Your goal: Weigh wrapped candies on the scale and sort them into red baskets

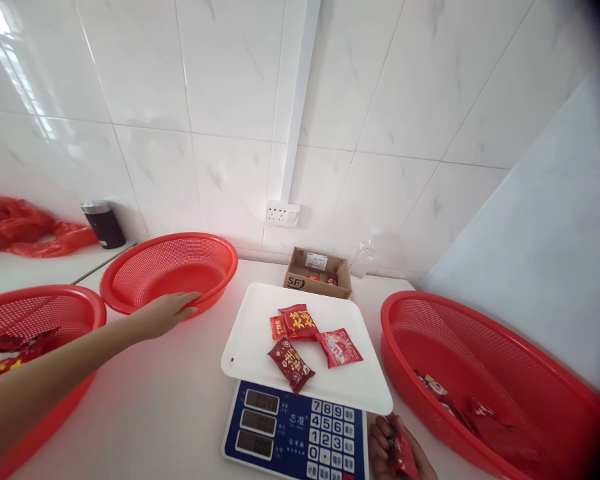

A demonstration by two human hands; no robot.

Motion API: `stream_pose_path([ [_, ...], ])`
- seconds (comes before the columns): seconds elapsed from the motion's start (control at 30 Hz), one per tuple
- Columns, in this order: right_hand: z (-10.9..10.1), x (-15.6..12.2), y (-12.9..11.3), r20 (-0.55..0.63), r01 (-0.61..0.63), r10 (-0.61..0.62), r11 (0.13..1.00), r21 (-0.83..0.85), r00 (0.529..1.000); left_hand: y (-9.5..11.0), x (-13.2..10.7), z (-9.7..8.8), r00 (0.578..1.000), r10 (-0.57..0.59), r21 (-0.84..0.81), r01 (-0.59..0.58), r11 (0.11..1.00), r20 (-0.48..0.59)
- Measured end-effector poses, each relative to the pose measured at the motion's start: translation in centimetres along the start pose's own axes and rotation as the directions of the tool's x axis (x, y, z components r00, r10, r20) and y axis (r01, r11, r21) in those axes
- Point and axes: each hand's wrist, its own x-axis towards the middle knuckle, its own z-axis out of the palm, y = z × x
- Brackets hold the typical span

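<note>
My left hand (pixel 167 313) reaches across to the near rim of a red plastic basket (pixel 167 243), its fingers closed over the edge. Down at the lower right, my right hand (pixel 380 443) is wrapped around a small red packet (pixel 404 453), beside the scale's keypad. A digital scale (pixel 295 433) carries a white tray (pixel 253 347). On that tray lie a dark red packet (pixel 291 365), a bright red packet with yellow characters (pixel 301 321), a pink packet (pixel 339 348) and a tiny orange-red packet (pixel 279 327).
To the right stands a large red basket (pixel 395 340) with several packets inside. Another basket (pixel 93 307) at the left also holds packets. Behind the tray sit a cardboard box (pixel 316 287) and a clear plastic container (pixel 363 257). A dark tumbler (pixel 105 227) and red plastic bags (pixel 25 227) are at the far left.
</note>
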Motion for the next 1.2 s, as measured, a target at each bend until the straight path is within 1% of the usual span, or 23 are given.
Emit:
stream_pose_path([
  [0.07, 0.4, -0.1, -0.2, 0.014, -0.025, 0.026, 0.999, -0.019, 1.000, 1.8, 0.1, 0.4, 0.999, 0.039, -0.018, -0.039, 0.999, 0.011],
  [0.13, 1.1, 0.0, -0.5, 0.015, -0.038, 0.038, 0.999, -0.025, 0.999, 4.0, 0.1, 0.7, 0.993, 0.114, -0.025, -0.114, 0.993, 0.013],
  [0.2, 1.8, 0.2, -0.9, -0.001, -0.020, 0.020, 1.000, -0.002, 1.000, 6.6, 0.0, 1.1, 0.974, 0.222, -0.028, -0.221, 0.975, 0.045],
  [0.23, 2.2, 0.3, -1.0, -0.014, -0.005, 0.006, 1.000, 0.019, 1.000, 7.9, 0.0, 1.3, 0.956, 0.282, -0.036, -0.280, 0.959, 0.081],
  [0.27, 2.4, 0.4, -1.1, -0.026, 0.006, -0.005, 0.999, 0.042, 1.000, 9.3, 0.0, 1.6, 0.931, 0.340, -0.053, -0.336, 0.940, 0.128],
  [0.33, 2.8, 0.5, -1.2, -0.043, 0.008, -0.005, 0.998, 0.070, 0.999, 11.8, 0.3, 2.3, 0.864, 0.449, -0.100, -0.438, 0.893, 0.230],
  [0.4, 2.9, 0.6, -1.0, -0.041, 0.008, -0.006, 0.999, 0.047, 0.999, 13.9, 1.1, 3.2, 0.782, 0.539, -0.130, -0.527, 0.840, 0.314],
  [0.47, 2.9, 0.5, -0.8, -0.027, 0.020, -0.020, 1.000, -0.006, 0.999, 15.5, 2.3, 4.0, 0.712, 0.593, -0.129, -0.594, 0.794, 0.375],
  [0.53, 2.9, 0.4, -0.6, -0.012, 0.035, -0.036, 0.999, -0.034, 0.999, 16.6, 3.5, 4.7, 0.667, 0.628, -0.120, -0.641, 0.758, 0.400],
  [0.6, 2.9, 0.4, -0.6, -0.004, 0.038, -0.038, 0.999, -0.020, 0.999, 17.3, 4.4, 5.2, 0.648, 0.656, -0.104, -0.676, 0.729, 0.386],
  [0.67, 2.9, 0.3, -0.6, -0.002, 0.022, -0.022, 1.000, 0.007, 1.000, 17.9, 4.9, 5.4, 0.655, 0.678, -0.056, -0.704, 0.708, 0.335],
  [0.77, 2.8, 0.4, -0.6, -0.003, 0.008, -0.008, 1.000, 0.019, 1.000, 18.5, 4.8, 5.5, 0.695, 0.673, 0.059, -0.705, 0.707, 0.253],
  [0.83, 2.8, 0.4, -0.6, 0.000, 0.015, -0.015, 1.000, 0.007, 1.000, 18.6, 4.5, 5.6, 0.710, 0.665, 0.109, -0.698, 0.708, 0.231],
  [0.9, 2.7, 0.4, -0.6, 0.011, 0.018, -0.018, 1.000, -0.005, 1.000, 18.6, 4.2, 5.7, 0.721, 0.658, 0.114, -0.688, 0.717, 0.219],
  [0.97, 2.8, 0.4, -0.6, 0.010, 0.015, -0.015, 1.000, -0.003, 1.000, 18.3, 4.1, 5.7, 0.744, 0.646, 0.066, -0.663, 0.746, 0.171],
  [1.07, 3.0, 0.3, -0.5, -0.033, 0.005, -0.004, 1.000, 0.025, 0.999, 17.2, 4.0, 4.9, 0.800, 0.600, -0.082, -0.597, 0.798, 0.017],
  [1.13, 3.1, 0.2, -0.5, -0.059, -0.001, 0.004, 0.999, 0.053, 0.998, 16.2, 4.0, 4.0, 0.842, 0.530, -0.204, -0.538, 0.818, -0.100],
  [1.2, 3.1, 0.2, -0.5, -0.060, -0.005, 0.009, 0.998, 0.064, 0.998, 14.9, 3.9, 2.7, 0.892, 0.414, -0.319, -0.452, 0.833, -0.183],
])
